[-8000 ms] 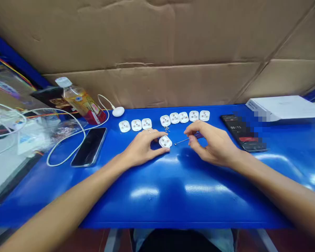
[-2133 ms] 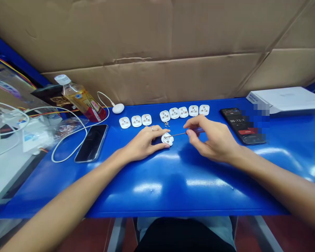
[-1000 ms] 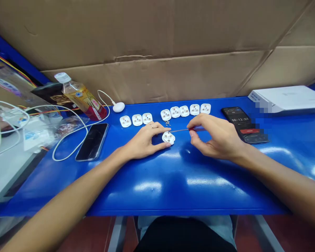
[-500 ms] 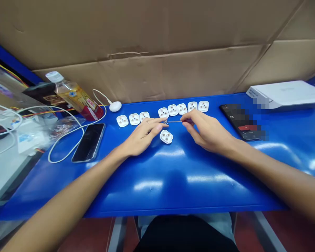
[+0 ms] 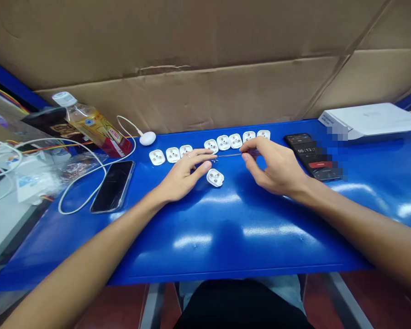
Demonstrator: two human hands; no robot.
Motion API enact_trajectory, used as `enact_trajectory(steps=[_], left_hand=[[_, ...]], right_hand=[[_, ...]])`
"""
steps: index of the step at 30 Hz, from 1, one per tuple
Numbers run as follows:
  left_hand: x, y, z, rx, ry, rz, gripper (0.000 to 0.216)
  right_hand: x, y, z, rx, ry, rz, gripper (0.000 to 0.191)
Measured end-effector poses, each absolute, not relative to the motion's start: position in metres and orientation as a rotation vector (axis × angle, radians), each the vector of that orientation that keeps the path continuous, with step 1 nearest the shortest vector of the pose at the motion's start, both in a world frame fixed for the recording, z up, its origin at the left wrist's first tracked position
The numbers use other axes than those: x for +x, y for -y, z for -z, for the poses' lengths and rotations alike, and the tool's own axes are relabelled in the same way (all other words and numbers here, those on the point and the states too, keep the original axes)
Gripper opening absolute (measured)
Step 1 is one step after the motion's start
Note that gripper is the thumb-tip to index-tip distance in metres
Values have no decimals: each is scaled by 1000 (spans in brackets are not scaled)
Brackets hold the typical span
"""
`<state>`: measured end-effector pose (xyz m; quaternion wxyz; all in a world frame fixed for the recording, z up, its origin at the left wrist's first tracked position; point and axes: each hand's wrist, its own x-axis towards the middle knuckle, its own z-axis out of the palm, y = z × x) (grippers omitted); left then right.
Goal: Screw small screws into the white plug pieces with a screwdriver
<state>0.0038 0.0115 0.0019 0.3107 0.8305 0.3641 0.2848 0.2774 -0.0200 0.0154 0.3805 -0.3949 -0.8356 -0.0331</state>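
Observation:
My right hand [image 5: 272, 164] is closed round a screwdriver [image 5: 229, 155], whose thin shaft points left toward my left hand. Most of its handle is hidden in the fingers. My left hand [image 5: 188, 176] lies with its fingers stretched out, the fingertips beside a few small metal screws [image 5: 215, 160]. The shaft's tip is close to those fingertips; contact cannot be made out. Just in front of the screws sits a single white plug piece [image 5: 215, 177] with metal parts inside. Behind the hands, several similar white plug pieces [image 5: 223, 142] stand in a row, some partly covered by the fingers.
At left are a dark phone [image 5: 113, 186], a white cable [image 5: 63, 196], a drink bottle [image 5: 96, 125] and a white round device [image 5: 147, 138]. On the right lie a phone with a timer [image 5: 306, 151] and a white box [image 5: 373, 119]. Cardboard [image 5: 192, 100] stands behind the blue table [image 5: 222, 256].
My right hand has drawn slightly right, away from my left fingertips, with the screwdriver still in it. The whole view has shifted a little. My left hand stays by the screws.

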Motion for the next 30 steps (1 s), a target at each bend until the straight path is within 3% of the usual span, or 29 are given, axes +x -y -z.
enact_trajectory(steps=[7,23,27,30], left_hand=[[-1,-7,-8,2280,-960,-617,65],[0,-7,-1,2307,-978,-624,49],[0,-8,1,2302,-967,-634,52],[0,-8,1,2306,-949,-634,51]], right_hand=[[274,33,-25,-896,2124,115,15],[268,39,-24,-914,2220,105,4],[268,41,-27,-974,2263,307,20],[269,41,-30,-954,2301,283,18]])
